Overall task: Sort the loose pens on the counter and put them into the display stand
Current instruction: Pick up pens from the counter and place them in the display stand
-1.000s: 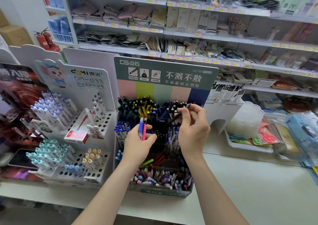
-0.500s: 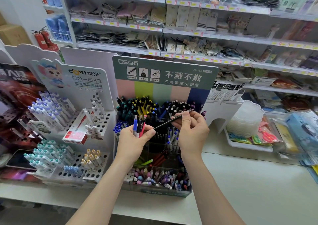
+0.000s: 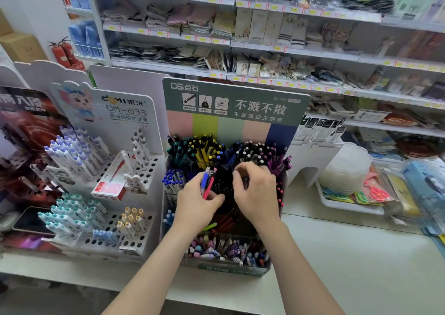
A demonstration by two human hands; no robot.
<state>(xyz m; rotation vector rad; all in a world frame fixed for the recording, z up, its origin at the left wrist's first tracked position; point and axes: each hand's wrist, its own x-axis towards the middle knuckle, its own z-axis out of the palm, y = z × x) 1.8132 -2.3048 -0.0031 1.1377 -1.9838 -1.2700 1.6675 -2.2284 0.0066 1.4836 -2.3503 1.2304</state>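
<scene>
Blue and red pens stick up from the left hand, which grips them in front of the display stand, level with its middle tier. The right hand is just beside it, fingers curled down among the black pens of that tier; whether it pinches one I cannot tell. The stand's tiers look well filled, so I judge the sorting far along. The clutched few are not yet slotted, and no other loose pens show on the counter right of the stand.
</scene>
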